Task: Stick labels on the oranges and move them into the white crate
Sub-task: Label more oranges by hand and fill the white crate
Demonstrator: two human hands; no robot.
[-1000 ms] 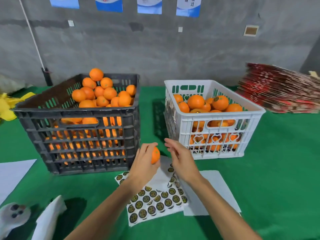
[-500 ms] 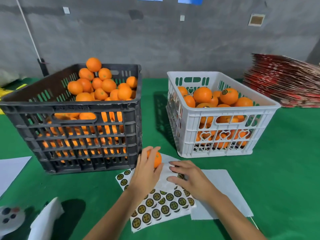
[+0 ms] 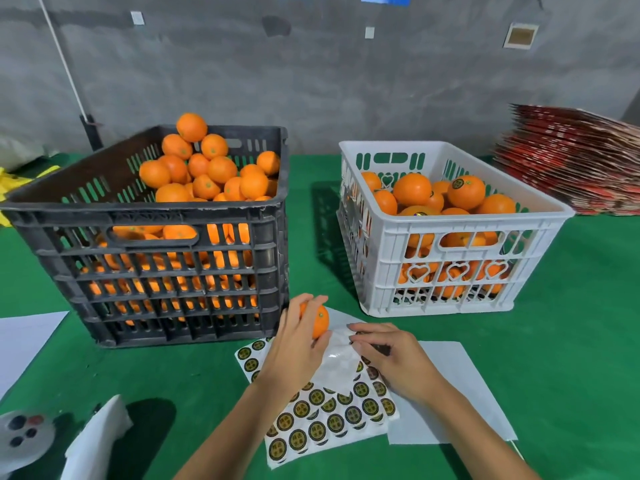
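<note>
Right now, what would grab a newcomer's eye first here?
The black crate at left, heaped with oranges, and the white crate at right, partly filled. In front, the left hand grips one orange while the right hand rests on the label sheet.

left grip [image 3: 294, 344] curled, right grip [image 3: 391, 358] pinching

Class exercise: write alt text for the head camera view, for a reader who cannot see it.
A person's left hand holds an orange above a sheet of round labels while the right hand picks at the sheet. Behind, on green cloth, stand a black crate and a white crate, both holding oranges.
</note>
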